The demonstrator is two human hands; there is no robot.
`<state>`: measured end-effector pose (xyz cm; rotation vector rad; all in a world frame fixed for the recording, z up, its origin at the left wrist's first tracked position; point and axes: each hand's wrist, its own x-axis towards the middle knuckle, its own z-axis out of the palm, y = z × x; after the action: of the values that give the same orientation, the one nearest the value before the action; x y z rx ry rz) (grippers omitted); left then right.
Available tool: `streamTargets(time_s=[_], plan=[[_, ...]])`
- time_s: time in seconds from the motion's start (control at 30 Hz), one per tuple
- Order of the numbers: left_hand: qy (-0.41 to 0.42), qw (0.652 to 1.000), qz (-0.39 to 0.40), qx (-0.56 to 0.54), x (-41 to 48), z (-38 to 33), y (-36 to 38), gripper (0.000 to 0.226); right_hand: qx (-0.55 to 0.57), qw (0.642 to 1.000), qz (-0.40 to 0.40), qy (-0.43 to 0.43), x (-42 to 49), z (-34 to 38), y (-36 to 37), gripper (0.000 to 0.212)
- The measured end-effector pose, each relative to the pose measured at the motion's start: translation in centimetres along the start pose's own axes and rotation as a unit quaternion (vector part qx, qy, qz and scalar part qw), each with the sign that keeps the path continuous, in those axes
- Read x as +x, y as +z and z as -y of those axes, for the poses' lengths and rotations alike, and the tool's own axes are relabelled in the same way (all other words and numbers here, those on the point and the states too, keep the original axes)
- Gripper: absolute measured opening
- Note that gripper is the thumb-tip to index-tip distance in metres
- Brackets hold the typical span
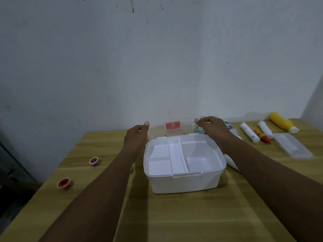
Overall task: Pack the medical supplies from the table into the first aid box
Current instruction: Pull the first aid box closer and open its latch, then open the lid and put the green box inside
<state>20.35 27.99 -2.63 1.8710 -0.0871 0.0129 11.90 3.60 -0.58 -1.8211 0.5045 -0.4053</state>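
Observation:
A white first aid box stands open in the middle of the wooden table, its inner tray divided into compartments with nothing in them. Its clear lid, with a red label, is tilted back behind the box. My left hand grips the lid's left edge and my right hand grips its right edge. Two red tape rolls lie to the left. At the right lie white rolled bandages, a small orange-red tube and a yellow bottle.
A clear flat plastic case lies at the far right. A white tube shows partly under my right forearm, and a green-and-white item sits behind my right hand. The wall stands close behind the table. A dark object is off the left edge.

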Motion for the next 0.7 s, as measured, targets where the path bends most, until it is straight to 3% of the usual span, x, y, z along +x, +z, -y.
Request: streamTargets(time_s=[0.17, 0.4, 0.7], plan=[[0.003, 1.000, 0.001, 0.021, -2.2, -0.3, -0.5, 0.046, -0.053, 0.998, -0.018, -0.017, -1.3, -0.2, -0.5, 0.050], [-0.044, 0.998, 0.023, 0.031, -5.8, 0.7, -1.3, 0.037, -0.099, 0.994, -0.049, -0.014, -4.9, -1.1, -0.9, 0.030], [-0.012, 0.997, -0.027, 0.078, -5.6, 0.9, -2.4, 0.028, -0.102, 0.992, -0.059, -0.049, -5.7, -1.1, 1.3, 0.023]])
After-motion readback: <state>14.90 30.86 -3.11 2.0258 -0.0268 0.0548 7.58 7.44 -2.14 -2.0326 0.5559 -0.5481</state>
